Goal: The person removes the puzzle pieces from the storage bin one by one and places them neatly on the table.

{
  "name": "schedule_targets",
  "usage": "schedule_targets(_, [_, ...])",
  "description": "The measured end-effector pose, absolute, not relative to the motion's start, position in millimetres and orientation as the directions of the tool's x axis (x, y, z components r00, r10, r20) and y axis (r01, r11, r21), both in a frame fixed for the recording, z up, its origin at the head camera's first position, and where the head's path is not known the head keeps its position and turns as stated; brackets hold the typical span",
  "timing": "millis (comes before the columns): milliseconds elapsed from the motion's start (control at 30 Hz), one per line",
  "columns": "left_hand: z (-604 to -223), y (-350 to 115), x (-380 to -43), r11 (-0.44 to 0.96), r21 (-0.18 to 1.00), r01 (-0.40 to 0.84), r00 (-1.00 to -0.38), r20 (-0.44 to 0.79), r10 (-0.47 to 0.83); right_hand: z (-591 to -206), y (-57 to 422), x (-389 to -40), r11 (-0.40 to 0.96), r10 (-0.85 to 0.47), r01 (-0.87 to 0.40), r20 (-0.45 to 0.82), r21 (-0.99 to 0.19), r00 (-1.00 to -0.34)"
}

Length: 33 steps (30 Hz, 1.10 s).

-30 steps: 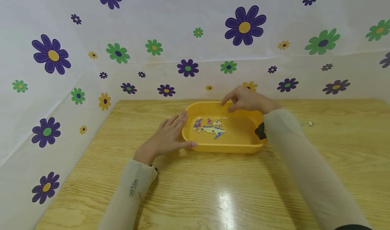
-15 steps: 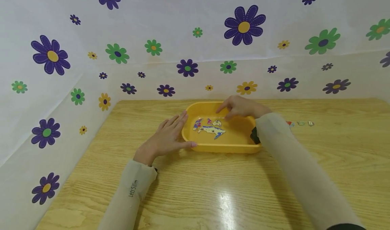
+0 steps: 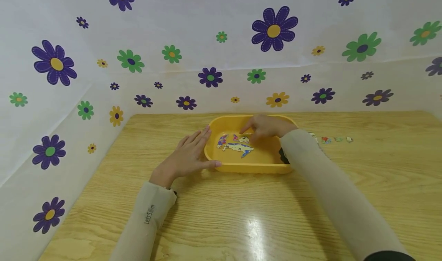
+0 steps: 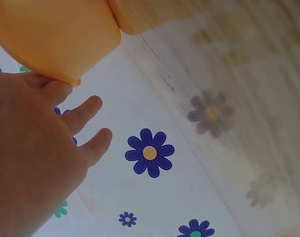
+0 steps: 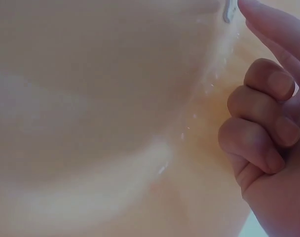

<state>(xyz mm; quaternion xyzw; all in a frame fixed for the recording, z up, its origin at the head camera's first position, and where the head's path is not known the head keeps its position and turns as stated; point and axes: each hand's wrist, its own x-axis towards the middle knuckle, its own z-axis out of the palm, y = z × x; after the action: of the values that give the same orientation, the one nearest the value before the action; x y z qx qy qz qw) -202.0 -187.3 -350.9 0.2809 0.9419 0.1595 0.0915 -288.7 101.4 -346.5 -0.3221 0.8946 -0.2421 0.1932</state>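
Note:
A yellow plastic basin (image 3: 255, 169) stands on the wooden table. Inside lie flat cut-out pieces like puzzle parts: a long cream-and-blue one (image 3: 239, 147), a purple-pink one (image 3: 222, 141), a small pink one (image 3: 236, 137) and a small cream one (image 3: 244, 139). My left hand (image 3: 183, 159) rests against the basin's left end, thumb on the front rim, fingers spread. My right hand (image 3: 265, 126) reaches into the basin, index finger stretched beside the small pieces. In the right wrist view its other fingers are curled, and the index tip is by a pale piece's edge (image 5: 230, 10).
Right of the basin, several small coloured pieces lie in a row, among them a red-and-blue one (image 3: 326, 140) and a pale one (image 3: 349, 139). Behind the table rises a white flower-patterned sheet (image 3: 193, 80). A dark object (image 3: 284, 156) sits under the right sleeve.
My right hand has moved left and lower into the basin, closer to the small pieces. More of the row on the table shows beside the sleeve. The left hand stays on the basin.

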Motion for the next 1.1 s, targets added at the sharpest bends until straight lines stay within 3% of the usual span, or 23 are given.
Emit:
schedule_targets(467, [-351.6,-186.9,-201.8,0.795,0.349,0.496,-0.825,-0.095,0.557,-352.6,93.9,-288.7,0.699,-0.68,-0.552,-0.181,-0.455,-0.711])
schedule_targets(1100, [-352.8,-187.9,-201.6,0.789,0.35,0.504,-0.826,-0.07,0.559,-348.3,93.1,-282.4,0.696,-0.677,-0.573,-0.131,-0.432,-0.724])
